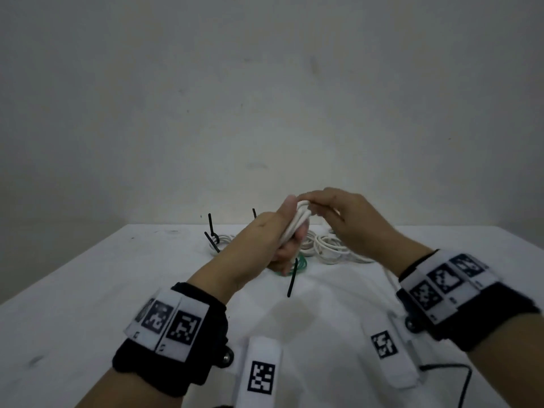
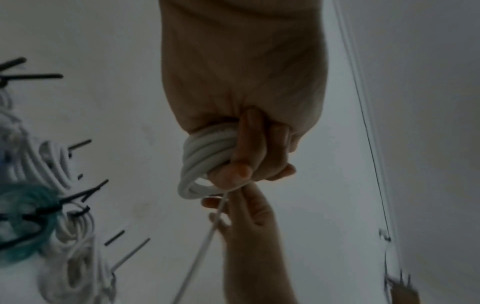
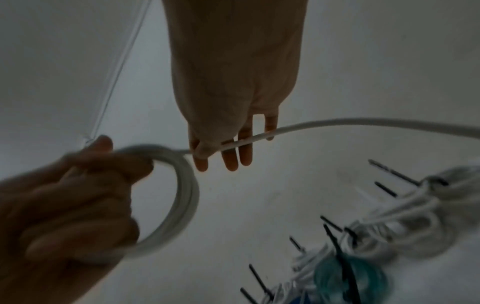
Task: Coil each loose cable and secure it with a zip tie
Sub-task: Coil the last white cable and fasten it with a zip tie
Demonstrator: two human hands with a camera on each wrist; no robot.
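My left hand (image 1: 282, 240) is raised above the table (image 1: 103, 278) and grips a white cable coil (image 1: 298, 223) of several loops; in the left wrist view its fingers curl round the white cable coil (image 2: 205, 156). My right hand (image 1: 312, 203) meets it at the top of the coil and pinches the cable's loose strand (image 3: 311, 124) between thumb and fingers (image 3: 230, 158). The strand trails off to the right. In the right wrist view the left hand (image 3: 67, 205) holds the coil (image 3: 185, 195) open as a ring.
Behind the hands lie tied white cable bundles (image 1: 326, 245) and one more white bundle (image 1: 219, 241) at the left, with black zip-tie tails sticking up. A green coil (image 1: 301, 265) carries a black zip tie (image 1: 292, 279). A thin black wire (image 1: 459, 375) lies near right.
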